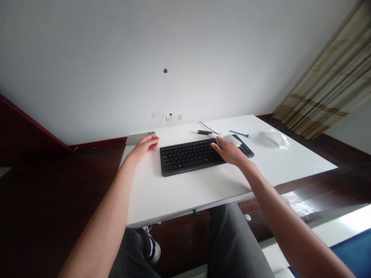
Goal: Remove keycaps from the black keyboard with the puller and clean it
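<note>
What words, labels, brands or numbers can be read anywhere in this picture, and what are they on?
Black keyboard: the key letters are too small and blurred to read.
White cloth under the right hand: no readable print.
Phone: no readable words on its back.
Wall sockets: no readable marks.
Blue stick: no readable marks.
No word, brand or number can be read anywhere.

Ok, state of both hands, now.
Left hand: open, empty, beside the smartphone.
Right hand: closed on a white wipe, over the black keyboard.
</note>
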{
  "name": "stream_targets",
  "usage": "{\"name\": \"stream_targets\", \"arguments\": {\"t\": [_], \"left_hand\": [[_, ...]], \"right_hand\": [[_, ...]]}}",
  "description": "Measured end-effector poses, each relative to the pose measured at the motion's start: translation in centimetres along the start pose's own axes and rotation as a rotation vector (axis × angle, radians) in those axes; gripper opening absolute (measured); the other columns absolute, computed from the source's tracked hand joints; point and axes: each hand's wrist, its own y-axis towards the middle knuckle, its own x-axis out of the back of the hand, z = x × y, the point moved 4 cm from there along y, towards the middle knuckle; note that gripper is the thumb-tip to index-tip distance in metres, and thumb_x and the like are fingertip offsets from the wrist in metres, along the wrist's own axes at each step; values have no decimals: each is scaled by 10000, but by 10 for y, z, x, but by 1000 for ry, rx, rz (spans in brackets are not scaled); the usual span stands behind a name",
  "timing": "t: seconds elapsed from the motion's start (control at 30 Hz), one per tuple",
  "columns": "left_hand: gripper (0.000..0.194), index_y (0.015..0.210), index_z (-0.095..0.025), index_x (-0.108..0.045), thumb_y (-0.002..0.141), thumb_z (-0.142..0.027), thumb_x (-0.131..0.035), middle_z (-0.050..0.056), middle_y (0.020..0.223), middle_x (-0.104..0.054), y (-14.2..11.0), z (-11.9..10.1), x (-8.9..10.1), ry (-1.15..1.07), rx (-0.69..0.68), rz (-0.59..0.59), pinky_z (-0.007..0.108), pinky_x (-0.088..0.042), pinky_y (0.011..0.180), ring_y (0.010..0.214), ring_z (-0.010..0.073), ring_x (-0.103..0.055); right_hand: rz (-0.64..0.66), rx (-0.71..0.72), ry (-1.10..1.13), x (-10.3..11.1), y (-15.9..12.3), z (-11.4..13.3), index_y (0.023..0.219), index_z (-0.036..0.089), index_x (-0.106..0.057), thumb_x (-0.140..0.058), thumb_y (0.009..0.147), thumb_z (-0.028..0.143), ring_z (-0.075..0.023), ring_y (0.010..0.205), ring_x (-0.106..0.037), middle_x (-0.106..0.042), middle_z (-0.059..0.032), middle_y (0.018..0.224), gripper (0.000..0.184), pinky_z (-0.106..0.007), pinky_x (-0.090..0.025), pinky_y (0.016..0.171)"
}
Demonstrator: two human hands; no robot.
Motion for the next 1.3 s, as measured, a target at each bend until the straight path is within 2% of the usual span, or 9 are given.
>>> {"name": "stream_targets", "arguments": {"t": [0.07, 0.3, 0.47, 0.67, 0.8, 1.0, 1.1, 1.2, 1.3], "left_hand": [[269, 994, -174, -711, 770, -283, -813, 14, 818, -621, 0, 0, 0, -2, -2, -1, 209, -464, 662, 745, 113, -591], [273, 989, -166, -708, 758, -266, -814, 14, 829, -623, 1, 0, -1, -5, -6, 2, 221, -468, 663, 724, 111, -587], [266, 989, -166, -707, 761, -259, -806, 9, 811, -615, 2, 1, 0, -2, 10, -3, 222, -465, 660, 702, 104, -577], [274, 1000, -169, -707, 764, -266, -805, 5, 813, -613, 2, 1, 0, 2, 8, 0, 218, -463, 664, 703, 98, -576], [270, 992, -164, -707, 760, -261, -805, 9, 802, -613, 0, -1, -2, 5, 4, 0, 227, -459, 648, 686, 103, -572], [289, 997, -155, -698, 757, -272, -808, 13, 818, -614, 0, -1, -3, -19, 13, 13, 218, -463, 650, 706, 105, -580], [298, 1002, -155, -693, 752, -269, -808, 8, 820, -615, 0, -1, -3, -17, 20, 13, 205, -465, 656, 706, 96, -582], [304, 1004, -155, -690, 748, -269, -807, 5, 825, -616, 0, -1, -3, -20, 24, 10, 200, -463, 655, 702, 90, -582], [312, 1011, -158, -687, 752, -284, -807, 1, 824, -615, 1, -1, -3, -11, 24, 11, 195, -465, 664, 707, 87, -580]], "right_hand": [[1, 8, 17, -2, -1, 7, 1522, 111, -478, -342, 1034, 624, -367, 1419, -512, -561, -222, 1501, 721, -513, -430, 1124], [-11, 14, 8, -18, -1, 27, 1544, 36, -435, -329, 1004, 705, -359, 1510, -386, -463, -264, 1567, 867, -515, -350, 1203], [-18, -21, 15, -20, -4, 35, 1546, 62, -444, -328, 999, 713, -362, 1514, -379, -460, -250, 1575, 858, -527, -351, 1208], [30, 23, 41, -27, -6, 61, 1542, 21, -434, -361, 995, 712, -365, 1536, -331, -423, -269, 1592, 884, -510, -316, 1232], [8, 8, 53, -27, -6, 68, 1528, 0, -446, -376, 1008, 675, -381, 1509, -381, -468, -283, 1556, 855, -518, -361, 1203], [-52, 105, -10, -6, -4, 56, 1384, 139, -651, -440, 1038, 364, -319, 1409, -533, -602, -152, 1478, 464, -450, -423, 1171], [-106, 135, -106, 11, 5, 38, 1371, 153, -659, -385, 1011, 180, -299, 1421, -522, -639, -125, 1442, 453, -434, -443, 1143], [11, 36, -252, 17, 16, 11, 1306, 145, -685, -412, 974, 127, -326, 1191, -688, -739, -164, 1251, 430, -435, -522, 993], [121, 54, -376, 11, 19, -2, 1209, 133, -705, -430, 938, 71, -300, 1041, -732, -771, -171, 1099, 392, -403, -530, 938]]}}
